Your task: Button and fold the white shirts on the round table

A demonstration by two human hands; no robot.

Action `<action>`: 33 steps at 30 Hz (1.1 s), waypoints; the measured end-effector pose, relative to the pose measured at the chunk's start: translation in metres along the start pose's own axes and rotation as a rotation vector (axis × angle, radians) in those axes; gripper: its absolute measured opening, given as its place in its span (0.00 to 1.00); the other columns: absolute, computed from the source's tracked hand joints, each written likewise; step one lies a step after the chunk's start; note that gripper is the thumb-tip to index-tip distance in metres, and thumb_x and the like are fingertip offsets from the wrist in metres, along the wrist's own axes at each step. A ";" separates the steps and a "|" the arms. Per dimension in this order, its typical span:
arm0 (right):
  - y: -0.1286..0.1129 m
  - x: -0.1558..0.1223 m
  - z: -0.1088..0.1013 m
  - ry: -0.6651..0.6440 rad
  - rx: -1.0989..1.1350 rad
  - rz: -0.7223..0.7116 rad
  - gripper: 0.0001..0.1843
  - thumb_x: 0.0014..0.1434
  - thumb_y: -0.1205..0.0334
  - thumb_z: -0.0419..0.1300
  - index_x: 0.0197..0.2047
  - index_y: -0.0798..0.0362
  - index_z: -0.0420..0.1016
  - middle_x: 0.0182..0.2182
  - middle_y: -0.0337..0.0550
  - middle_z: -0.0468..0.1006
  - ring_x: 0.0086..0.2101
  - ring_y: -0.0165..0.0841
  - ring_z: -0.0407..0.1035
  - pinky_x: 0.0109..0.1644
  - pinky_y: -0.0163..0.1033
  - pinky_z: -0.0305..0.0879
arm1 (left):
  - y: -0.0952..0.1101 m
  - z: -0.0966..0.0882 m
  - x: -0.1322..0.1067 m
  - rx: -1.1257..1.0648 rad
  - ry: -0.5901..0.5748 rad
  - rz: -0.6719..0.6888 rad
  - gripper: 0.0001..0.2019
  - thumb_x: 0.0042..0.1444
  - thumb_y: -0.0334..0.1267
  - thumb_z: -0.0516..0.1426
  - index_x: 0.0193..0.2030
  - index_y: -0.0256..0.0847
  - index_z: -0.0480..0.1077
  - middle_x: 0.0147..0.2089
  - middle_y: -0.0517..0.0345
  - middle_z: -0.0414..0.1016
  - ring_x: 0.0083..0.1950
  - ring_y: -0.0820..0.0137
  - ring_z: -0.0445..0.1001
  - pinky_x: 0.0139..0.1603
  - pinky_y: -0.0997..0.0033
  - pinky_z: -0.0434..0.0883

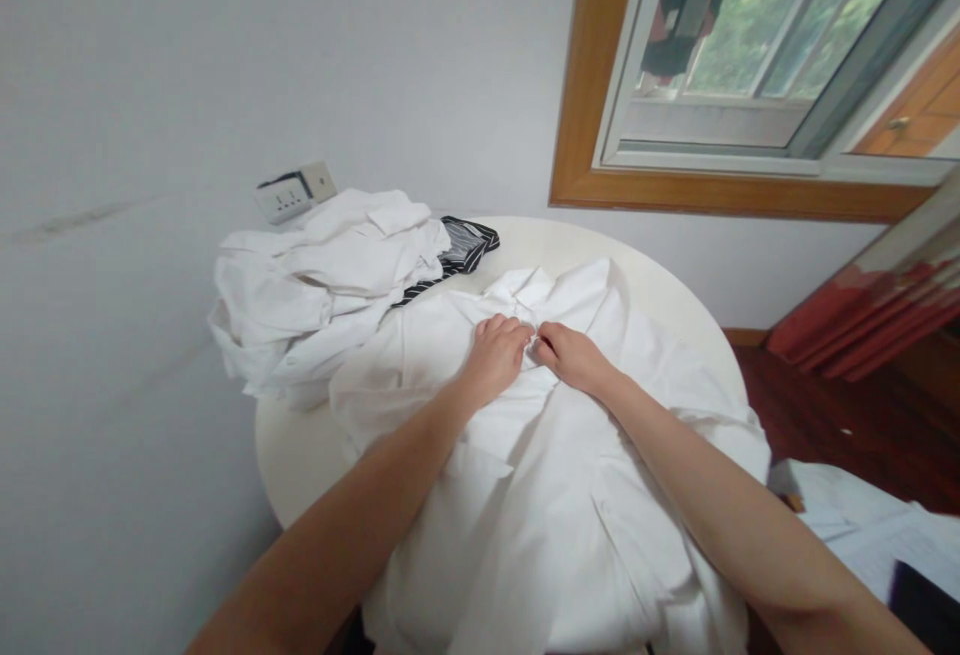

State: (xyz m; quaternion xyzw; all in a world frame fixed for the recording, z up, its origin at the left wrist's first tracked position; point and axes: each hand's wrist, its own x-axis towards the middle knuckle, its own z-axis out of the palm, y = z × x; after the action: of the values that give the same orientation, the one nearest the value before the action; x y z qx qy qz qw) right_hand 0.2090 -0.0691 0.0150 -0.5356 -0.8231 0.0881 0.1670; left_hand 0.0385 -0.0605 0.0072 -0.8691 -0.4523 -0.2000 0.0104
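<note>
White garment (517, 515) is spread across the middle of the round table (300, 450), covering part of the right edge and draped toward the near edge. Gathered spot is held directly at the fingertips, no gap; most of the cloth lies on the near side of the fingers, with a bunched end toward the far edge. Long axis is judged far-to-near, though it is blurred by folds. Gather is reached equally by left hand (499, 350) and right hand (570, 355); neither is clearly nearer. Fingers on both are narrow: cloth is pinched between right thumb and forefinger, and cloth is gripped by the curled left fingers just beside them. Exact contact at the left tips is partly hidden.

Materials: garment is matte, thin, woven-looking, with soft creases radiating from the gather. Table top is cream, smooth, hard-looking. Crumpled white cloth (352, 265) is heaped at the far-left edge, loosely folded, same sort of fabric. Black-and-white striped cloth (472, 245) is partly covered by that heap, near the far edge.
</note>
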 end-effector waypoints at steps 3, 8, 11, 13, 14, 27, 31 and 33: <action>0.000 0.001 0.002 0.015 0.001 0.014 0.08 0.65 0.63 0.49 0.40 0.53 0.67 0.37 0.45 0.75 0.37 0.32 0.68 0.40 0.34 0.58 | -0.004 0.003 0.002 -0.051 -0.003 -0.005 0.15 0.63 0.31 0.47 0.49 0.46 0.71 0.45 0.53 0.74 0.52 0.61 0.65 0.52 0.58 0.62; -0.001 0.000 0.007 0.062 0.003 0.043 0.08 0.65 0.63 0.48 0.41 0.54 0.67 0.36 0.45 0.74 0.36 0.33 0.68 0.40 0.34 0.58 | -0.007 0.006 0.005 -0.097 -0.023 0.008 0.13 0.65 0.34 0.47 0.47 0.45 0.71 0.45 0.55 0.76 0.50 0.63 0.68 0.50 0.61 0.63; 0.002 0.000 0.007 0.064 0.030 0.029 0.07 0.65 0.62 0.49 0.39 0.53 0.67 0.35 0.44 0.74 0.35 0.32 0.67 0.39 0.34 0.57 | -0.008 0.006 0.004 -0.109 -0.008 0.047 0.12 0.65 0.37 0.47 0.48 0.43 0.70 0.47 0.54 0.76 0.50 0.63 0.68 0.50 0.61 0.64; 0.005 0.000 0.006 0.053 0.058 -0.005 0.07 0.65 0.62 0.50 0.38 0.53 0.67 0.35 0.43 0.74 0.35 0.31 0.67 0.39 0.34 0.57 | -0.008 0.006 0.004 -0.113 -0.005 0.047 0.12 0.66 0.38 0.47 0.48 0.43 0.70 0.47 0.54 0.76 0.50 0.63 0.69 0.51 0.61 0.64; 0.006 0.000 0.006 0.046 0.073 -0.023 0.07 0.65 0.62 0.50 0.37 0.53 0.67 0.35 0.43 0.74 0.35 0.31 0.67 0.39 0.34 0.57 | -0.008 0.006 0.004 -0.118 -0.008 0.036 0.13 0.66 0.37 0.46 0.47 0.43 0.71 0.47 0.54 0.76 0.49 0.63 0.69 0.51 0.62 0.64; 0.004 -0.002 0.000 0.045 0.147 -0.146 0.02 0.60 0.64 0.54 0.34 0.52 0.65 0.28 0.37 0.69 0.28 0.29 0.61 0.34 0.34 0.54 | -0.013 0.013 0.015 -0.532 -0.015 -0.232 0.14 0.60 0.43 0.49 0.31 0.41 0.72 0.32 0.61 0.76 0.37 0.70 0.72 0.41 0.74 0.67; 0.002 -0.004 -0.002 0.033 0.155 -0.164 0.02 0.58 0.64 0.55 0.35 0.52 0.64 0.27 0.36 0.68 0.27 0.29 0.60 0.33 0.33 0.53 | -0.018 0.016 0.018 -0.672 -0.049 -0.277 0.15 0.57 0.45 0.51 0.31 0.39 0.74 0.31 0.61 0.76 0.36 0.69 0.72 0.40 0.73 0.67; 0.001 -0.005 -0.005 0.029 0.144 -0.142 0.03 0.58 0.64 0.56 0.33 0.52 0.65 0.27 0.36 0.68 0.27 0.29 0.60 0.33 0.33 0.53 | -0.020 0.016 0.019 -0.721 -0.065 -0.266 0.15 0.55 0.47 0.53 0.31 0.39 0.75 0.30 0.61 0.76 0.36 0.69 0.72 0.40 0.73 0.67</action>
State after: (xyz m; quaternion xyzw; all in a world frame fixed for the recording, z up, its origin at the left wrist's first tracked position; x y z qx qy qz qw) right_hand 0.2135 -0.0730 0.0180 -0.4639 -0.8479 0.1273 0.2229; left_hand 0.0373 -0.0305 -0.0038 -0.7567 -0.4619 -0.3182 -0.3359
